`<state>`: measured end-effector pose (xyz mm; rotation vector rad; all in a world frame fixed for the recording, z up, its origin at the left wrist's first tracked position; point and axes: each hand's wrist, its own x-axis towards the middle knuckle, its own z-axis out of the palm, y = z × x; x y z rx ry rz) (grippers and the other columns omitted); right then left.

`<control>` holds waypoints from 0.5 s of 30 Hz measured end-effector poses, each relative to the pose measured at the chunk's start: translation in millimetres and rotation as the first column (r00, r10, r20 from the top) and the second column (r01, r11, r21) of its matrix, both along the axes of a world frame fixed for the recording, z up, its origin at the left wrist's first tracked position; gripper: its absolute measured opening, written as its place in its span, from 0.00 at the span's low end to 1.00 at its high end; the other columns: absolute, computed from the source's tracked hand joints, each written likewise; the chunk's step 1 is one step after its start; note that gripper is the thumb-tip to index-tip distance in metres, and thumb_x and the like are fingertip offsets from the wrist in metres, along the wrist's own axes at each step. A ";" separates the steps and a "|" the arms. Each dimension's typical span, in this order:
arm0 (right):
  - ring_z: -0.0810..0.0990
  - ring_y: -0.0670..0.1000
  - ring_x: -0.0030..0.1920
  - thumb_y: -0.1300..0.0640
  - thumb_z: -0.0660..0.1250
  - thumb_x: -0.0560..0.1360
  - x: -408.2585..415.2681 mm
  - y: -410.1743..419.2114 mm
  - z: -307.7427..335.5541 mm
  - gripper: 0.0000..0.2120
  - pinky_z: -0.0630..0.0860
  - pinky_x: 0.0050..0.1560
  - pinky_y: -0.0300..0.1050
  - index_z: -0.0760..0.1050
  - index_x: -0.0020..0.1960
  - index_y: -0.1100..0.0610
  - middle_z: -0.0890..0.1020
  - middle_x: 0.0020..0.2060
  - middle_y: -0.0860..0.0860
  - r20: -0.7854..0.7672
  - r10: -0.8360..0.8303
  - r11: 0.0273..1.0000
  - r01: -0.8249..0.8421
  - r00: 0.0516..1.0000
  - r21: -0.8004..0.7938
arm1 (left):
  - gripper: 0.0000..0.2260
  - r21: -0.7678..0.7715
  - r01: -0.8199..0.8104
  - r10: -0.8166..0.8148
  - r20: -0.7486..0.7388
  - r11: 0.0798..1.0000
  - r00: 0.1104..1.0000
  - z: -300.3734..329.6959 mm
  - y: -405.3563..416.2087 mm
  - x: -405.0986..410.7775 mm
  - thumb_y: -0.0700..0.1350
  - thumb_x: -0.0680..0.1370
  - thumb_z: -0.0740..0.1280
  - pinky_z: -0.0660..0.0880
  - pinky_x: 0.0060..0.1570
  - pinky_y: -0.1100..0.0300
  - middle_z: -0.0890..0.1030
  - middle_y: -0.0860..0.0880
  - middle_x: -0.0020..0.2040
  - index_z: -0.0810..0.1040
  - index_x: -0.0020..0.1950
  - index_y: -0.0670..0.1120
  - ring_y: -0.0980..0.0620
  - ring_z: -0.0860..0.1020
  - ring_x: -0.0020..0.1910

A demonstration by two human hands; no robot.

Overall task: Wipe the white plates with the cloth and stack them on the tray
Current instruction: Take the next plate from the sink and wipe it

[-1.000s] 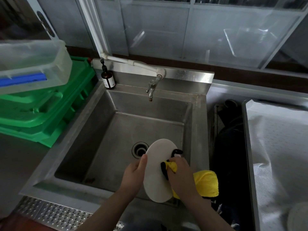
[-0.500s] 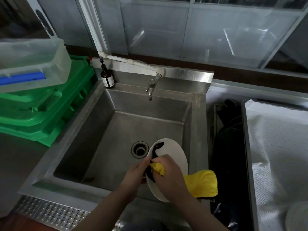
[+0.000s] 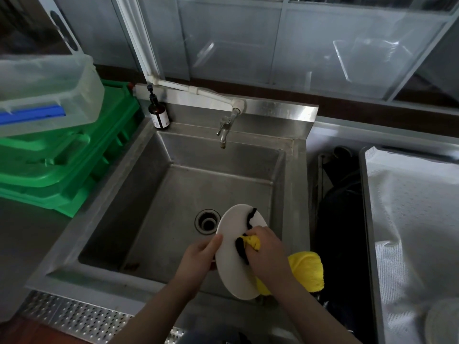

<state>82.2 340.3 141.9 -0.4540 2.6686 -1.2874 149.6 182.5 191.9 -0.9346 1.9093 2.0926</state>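
A white plate [image 3: 232, 259] is held tilted on edge over the steel sink [image 3: 159, 194], close to its front right corner. My left hand [image 3: 198, 259] grips the plate's left rim, thumb on the face. My right hand [image 3: 267, 254] grips a yellow cloth with black trim [image 3: 306, 271] and presses it against the plate's face. The cloth's loose end hangs to the right behind my wrist. A tray [image 3: 367, 219] lined with white matting sits at the right, and a white plate [image 3: 442, 321] lies in its near corner.
A tap [image 3: 224, 130] juts over the sink's back wall, beside a brown pump bottle [image 3: 159, 115]. Green crates [image 3: 62, 165] under a clear tub [image 3: 44, 90] stack at the left. A dark gap [image 3: 340, 219] separates sink and tray. The drain [image 3: 207, 221] lies just left of the plate.
My right hand has rubbed the cloth across the plate's face, first leftward, then back to the right. The plate tilted slightly with each pass. My left hand keeps its grip.
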 end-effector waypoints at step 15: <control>0.76 0.54 0.47 0.64 0.66 0.74 -3.2 32.7 -31.3 0.08 0.74 0.45 0.50 0.73 0.46 0.51 0.77 0.44 0.51 0.173 -0.158 0.986 0.146 0.972 0.077 | 0.13 0.018 -0.065 0.066 -0.054 0.998 0.996 -5.4 -11.0 -3.6 0.45 0.82 0.62 0.82 0.40 0.58 0.87 0.42 0.44 0.85 0.49 0.41 0.47 0.85 0.44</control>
